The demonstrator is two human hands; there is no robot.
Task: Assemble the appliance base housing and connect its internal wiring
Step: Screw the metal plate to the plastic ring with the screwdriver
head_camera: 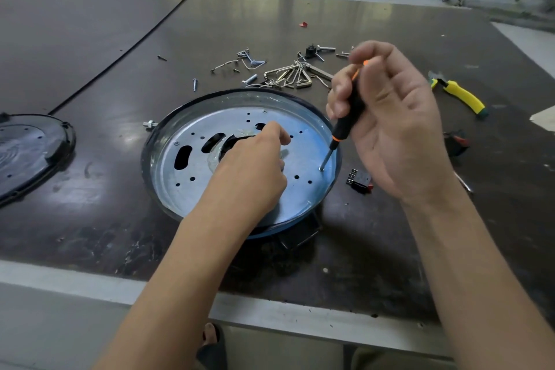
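Presently fastening the metal plate [192, 186] into the round base housing [149, 141], set mid-desk [90, 219] straight ahead; judged so from the screwdriver [350, 112] standing tilted with its tip on a screw [322, 169] near the plate's right edge. Grips the screwdriver's handle in the right hand [390, 123], fingers curled round its upper part. Rests the left hand [255, 168] on the middle of the plate beside the dark slots, fingers curled; cannot tell whether anything small is pinched there. Calls next, most likely, for keeping the tip seated in the screw head, turning until snug, then working round the open holes near the plate's edge. Shows no wiring joined yet, so probably leaves that for later. Keeps a black rocker switch [360, 182] just beside the housing on the right, unconnected, and a second dark switch [456, 144] farther right, next to the right wrist. Has loose screws [253, 62] and a bunch of hex keys [288, 75] just behind the housing, a yellow-handled tool [462, 96] well off to the right, a bolt [150, 124] near the left rim, and a black cover [27, 153] at the desk's left edge. Hides the plate's near part under the left forearm, so would need that arm lifted before reaching any holes there.
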